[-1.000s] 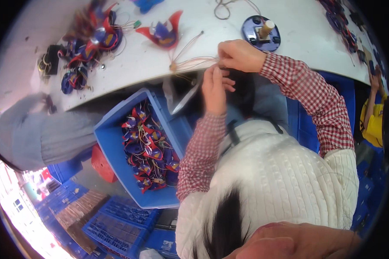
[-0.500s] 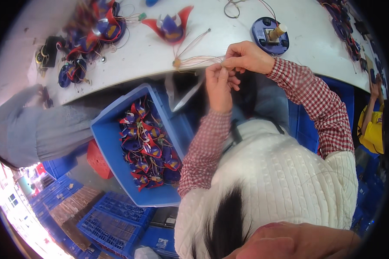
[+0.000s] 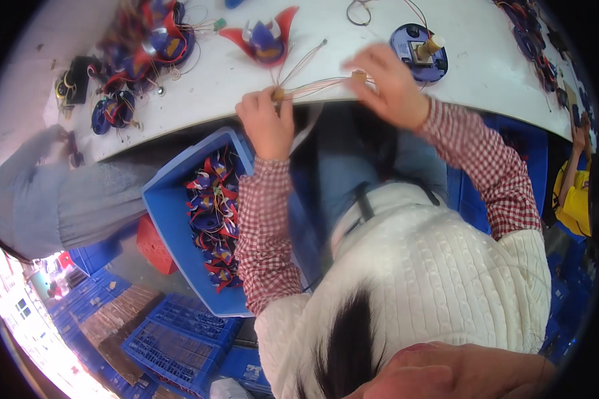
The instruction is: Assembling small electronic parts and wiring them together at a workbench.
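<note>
At the table edge my left hand [image 3: 265,123] is closed, its fingertips on a small tan part [image 3: 279,94] from which thin wires run. The wires [image 3: 316,85] stretch right toward my right hand [image 3: 391,85], which is blurred by motion, thumb and fingers apart. Close by that thumb shows a little tan piece [image 3: 359,76] at the wire ends; its kind is unclear. Just beyond my left hand, a purple and red winged toy part [image 3: 265,43] with silvery horns stands on the table. Past my right hand lies a round purple base [image 3: 419,53] with a cream cylinder on top.
A blue bin [image 3: 180,246] of similar wired toy parts stands below the table at left. More wired parts [image 3: 156,50] are heaped on the white table [image 3: 199,93]. A co-worker's grey sleeve [image 3: 106,199] reaches in at left; another person in yellow [image 3: 572,199] is at far right.
My hands, together before, have moved apart. The left went left to the tan part on the wires; the right shifted slightly right and its fingers spread.
</note>
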### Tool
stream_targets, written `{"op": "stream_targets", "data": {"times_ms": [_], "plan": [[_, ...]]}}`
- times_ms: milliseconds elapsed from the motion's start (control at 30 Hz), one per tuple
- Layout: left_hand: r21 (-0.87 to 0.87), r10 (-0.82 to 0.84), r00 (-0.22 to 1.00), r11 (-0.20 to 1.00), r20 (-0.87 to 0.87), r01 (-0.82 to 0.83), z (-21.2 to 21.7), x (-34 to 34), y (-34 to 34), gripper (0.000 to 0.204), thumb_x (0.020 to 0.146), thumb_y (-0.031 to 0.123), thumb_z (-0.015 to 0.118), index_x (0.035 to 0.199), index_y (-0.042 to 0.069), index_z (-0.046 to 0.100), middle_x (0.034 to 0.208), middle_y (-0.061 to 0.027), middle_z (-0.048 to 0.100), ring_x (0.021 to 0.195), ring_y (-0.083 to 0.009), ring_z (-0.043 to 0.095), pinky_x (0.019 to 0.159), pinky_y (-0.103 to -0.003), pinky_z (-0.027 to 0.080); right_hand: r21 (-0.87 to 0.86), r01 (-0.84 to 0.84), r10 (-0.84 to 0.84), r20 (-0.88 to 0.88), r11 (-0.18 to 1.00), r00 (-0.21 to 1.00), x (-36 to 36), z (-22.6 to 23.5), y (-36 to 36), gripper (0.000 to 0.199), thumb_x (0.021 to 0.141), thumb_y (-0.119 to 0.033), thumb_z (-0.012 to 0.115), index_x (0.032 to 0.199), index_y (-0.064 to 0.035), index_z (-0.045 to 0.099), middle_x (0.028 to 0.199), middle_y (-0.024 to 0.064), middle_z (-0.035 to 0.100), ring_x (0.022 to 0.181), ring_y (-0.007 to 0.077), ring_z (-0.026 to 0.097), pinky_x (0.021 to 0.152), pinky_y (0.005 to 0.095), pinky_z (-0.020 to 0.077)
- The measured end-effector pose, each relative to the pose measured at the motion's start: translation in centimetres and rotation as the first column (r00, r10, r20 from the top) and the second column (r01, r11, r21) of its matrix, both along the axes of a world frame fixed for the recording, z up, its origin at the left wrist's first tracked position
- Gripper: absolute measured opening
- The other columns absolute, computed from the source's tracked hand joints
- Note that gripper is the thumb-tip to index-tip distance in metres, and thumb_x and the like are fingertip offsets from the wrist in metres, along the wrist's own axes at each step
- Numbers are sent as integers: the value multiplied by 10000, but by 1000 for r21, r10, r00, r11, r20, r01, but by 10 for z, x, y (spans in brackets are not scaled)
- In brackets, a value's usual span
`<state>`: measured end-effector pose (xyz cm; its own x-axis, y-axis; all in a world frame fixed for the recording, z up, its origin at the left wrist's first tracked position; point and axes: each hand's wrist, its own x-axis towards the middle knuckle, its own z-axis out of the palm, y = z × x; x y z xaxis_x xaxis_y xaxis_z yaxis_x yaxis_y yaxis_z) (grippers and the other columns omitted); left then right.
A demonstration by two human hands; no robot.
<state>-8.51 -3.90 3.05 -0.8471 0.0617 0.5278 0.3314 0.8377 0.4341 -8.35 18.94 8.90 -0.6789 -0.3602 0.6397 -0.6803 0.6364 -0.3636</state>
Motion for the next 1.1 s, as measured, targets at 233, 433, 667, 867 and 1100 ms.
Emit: {"op": "stream_targets", "data": {"times_ms": [233,433,667,867,1100], "plan": [[-182,-115,993,976,17,116,-5,-13,2,138,777,76,618,904,24,604,844,-110,530,753,-277,515,691,-346,451,5,-79,51,717,997,695,54,-96,-42,508,811,-227,658,1236,-31,462,1028,194,562,925,328,582,818,393,482],[-311,-186,982,933,20,183,-3,-33,-2,85,782,94,613,840,43,578,807,-117,539,700,-292,538,653,-367,459,-191,43,147,862,981,486,-14,-202,-101,768,823,-378,663,1402,-46,282,1275,183,480,1032,279,569,911,355,461],[-188,-138,987,970,84,151,-9,-46,0,132,785,172,572,823,46,559,798,-146,554,703,-329,551,639,-401,464,-642,77,577,730,763,367,-38,-249,-120,514,853,-152,616,1308,-46,402,1158,126,547,978,226,567,852,294,464],[-222,-123,973,961,197,166,-42,-33,-14,156,792,182,598,863,44,608,786,-155,594,686,-341,560,626,-416,461,-851,333,850,485,405,205,-67,-332,-175,549,839,-71,639,1297,-32,339,1067,144,532,903,221,573,755,299,493],[-91,-62,995,994,76,68,-25,-26,2,183,786,214,621,843,40,616,781,-145,605,675,-331,573,639,-408,474,-742,268,751,654,614,91,-8,-242,-99,253,831,-249,703,939,-66,567,676,34,563,533,117,520,459,227,417]]}}
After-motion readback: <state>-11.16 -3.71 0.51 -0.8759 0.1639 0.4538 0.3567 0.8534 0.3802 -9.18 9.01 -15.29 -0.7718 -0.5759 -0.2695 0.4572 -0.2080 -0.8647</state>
